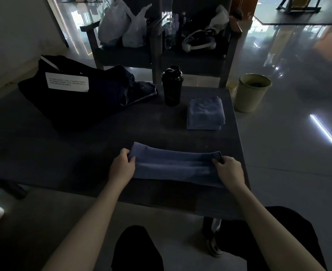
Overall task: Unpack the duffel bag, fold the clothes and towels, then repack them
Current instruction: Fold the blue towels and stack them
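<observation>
Gripping a blue towel point(173, 167) at both ends, down on the near side of the dark tabletop point(83, 153). Left hand point(122, 168) at the left end, fingers point(127, 153) curled round the edge and pinching the cloth. Right hand point(229, 171) at the right end, fingers point(218, 161) pinching the upper corner. Towel stretched long and narrow between the two hands, lying on the tabletop, lengthwise fold line running across it. Further back and to the right, a second blue towel point(206, 114) already folded into a neat square stack, near a black shaker bottle point(172, 85) standing upright. Over at the far left, the black duffel bag point(73, 102), kinda slumped, with a white printed label point(67, 82) on it, text too small to read. Some dark denim-looking clothing point(141, 92) lying against the bag's right side, between bag and bottle. Past the far right corner, a yellowish-green bin point(253, 92) on the glossy floor point(278, 153). Pretty dim lighting tbh.
</observation>
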`<state>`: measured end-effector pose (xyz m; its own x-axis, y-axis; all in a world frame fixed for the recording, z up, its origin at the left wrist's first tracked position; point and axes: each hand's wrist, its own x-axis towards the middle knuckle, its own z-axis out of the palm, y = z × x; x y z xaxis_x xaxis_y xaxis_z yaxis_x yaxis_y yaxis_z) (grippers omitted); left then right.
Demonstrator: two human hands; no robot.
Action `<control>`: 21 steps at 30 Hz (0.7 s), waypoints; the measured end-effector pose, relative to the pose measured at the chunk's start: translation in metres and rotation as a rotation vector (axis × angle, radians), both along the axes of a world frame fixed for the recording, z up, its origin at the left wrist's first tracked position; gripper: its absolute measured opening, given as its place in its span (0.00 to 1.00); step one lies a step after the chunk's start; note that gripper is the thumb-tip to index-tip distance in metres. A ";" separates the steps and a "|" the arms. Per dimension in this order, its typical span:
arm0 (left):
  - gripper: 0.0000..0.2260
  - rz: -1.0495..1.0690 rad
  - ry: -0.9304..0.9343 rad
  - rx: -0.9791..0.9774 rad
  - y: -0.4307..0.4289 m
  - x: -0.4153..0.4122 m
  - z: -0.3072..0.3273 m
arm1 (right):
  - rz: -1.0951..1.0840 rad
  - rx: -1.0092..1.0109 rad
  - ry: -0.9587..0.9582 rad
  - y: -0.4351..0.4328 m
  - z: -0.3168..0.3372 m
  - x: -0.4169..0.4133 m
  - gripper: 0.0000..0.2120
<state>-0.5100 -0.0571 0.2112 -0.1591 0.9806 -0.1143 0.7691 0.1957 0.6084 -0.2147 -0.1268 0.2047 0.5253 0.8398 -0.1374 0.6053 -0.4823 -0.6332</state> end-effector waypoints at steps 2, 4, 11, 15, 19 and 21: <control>0.07 -0.006 0.110 -0.005 -0.006 0.004 0.002 | -0.013 -0.047 -0.159 -0.002 0.006 -0.007 0.15; 0.10 0.002 0.260 0.084 -0.016 0.008 0.001 | -0.038 -0.018 -0.364 -0.008 0.014 -0.016 0.16; 0.23 -0.523 0.448 0.236 -0.034 0.063 -0.009 | 0.427 0.088 -0.442 -0.016 0.000 -0.077 0.21; 0.25 -0.545 0.474 0.004 -0.027 0.056 -0.019 | 0.517 -0.064 -0.459 -0.014 -0.017 -0.066 0.27; 0.29 -0.444 0.489 -0.002 -0.030 0.037 -0.025 | 0.563 -0.084 -0.470 -0.011 -0.016 -0.059 0.28; 0.29 -0.388 0.504 -0.001 -0.032 0.033 -0.024 | 0.582 -0.084 -0.478 -0.011 -0.016 -0.058 0.28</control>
